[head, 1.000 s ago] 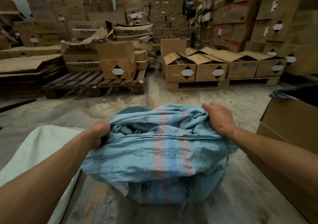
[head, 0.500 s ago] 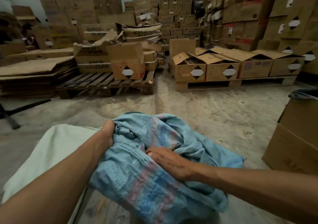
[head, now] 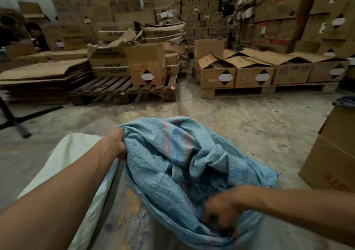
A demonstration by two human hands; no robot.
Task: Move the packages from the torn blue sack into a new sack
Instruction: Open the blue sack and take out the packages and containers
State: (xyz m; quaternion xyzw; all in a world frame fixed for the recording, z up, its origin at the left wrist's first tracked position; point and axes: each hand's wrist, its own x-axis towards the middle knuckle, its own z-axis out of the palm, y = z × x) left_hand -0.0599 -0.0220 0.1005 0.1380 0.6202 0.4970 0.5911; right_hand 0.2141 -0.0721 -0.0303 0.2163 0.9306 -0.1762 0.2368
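Head view shows one blue sack [head: 172, 165], crumpled and lying on the concrete floor [head: 249, 123] in the middle of the picture, with a pink stripe across its cloth. One pale sack [head: 63, 165] lies flat just beside the blue sack, at its left side, and touches it. Two hands are on the blue sack. The left hand [head: 117, 144] is closed in a fist on the upper left edge of the blue sack and grips the cloth. The right hand [head: 221, 213] is at the lower right part of the blue sack, with the fingers curled down into the folds; it is blurred, so I cannot tell if it grips something. No packages are visible. Beyond the blue sack stand two wooden pallets [head: 124, 90] with cardboard boxes [head: 217, 75]. One more cardboard box [head: 334, 153] stands to the right of the blue sack.
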